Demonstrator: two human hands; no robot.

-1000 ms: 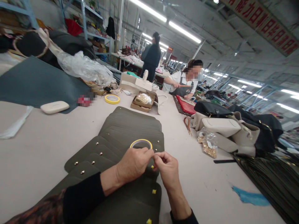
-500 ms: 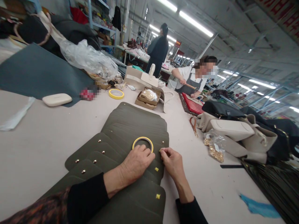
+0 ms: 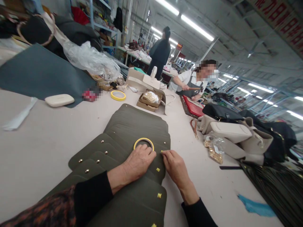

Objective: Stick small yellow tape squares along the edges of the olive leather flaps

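My left hand (image 3: 139,162) is closed on a roll of yellow tape (image 3: 144,139), held standing over a fan of overlapping dark olive panels (image 3: 139,118). Gold studs (image 3: 98,161) dot the panels' left side. Along their right edge, small yellow tape pieces (image 3: 158,169) cover several spots. My right hand (image 3: 174,164) pinches a small bit of yellow tape (image 3: 162,151) at the right edge of a panel, just below an uncovered gold stud (image 3: 164,143). Whether that bit touches the panel I cannot tell.
A second tape roll (image 3: 118,95) and a cardboard box of gold studs (image 3: 149,100) lie beyond the panels. Bags (image 3: 230,129) and bagged gold hardware (image 3: 215,154) are at right, above a blue scrap (image 3: 255,206). Across the table a person (image 3: 191,80) holds a hammer.
My hands stay nearly in place, the right one still pinching by the panel edge. The view shifts slightly. The person opposite has raised the hammer a little.
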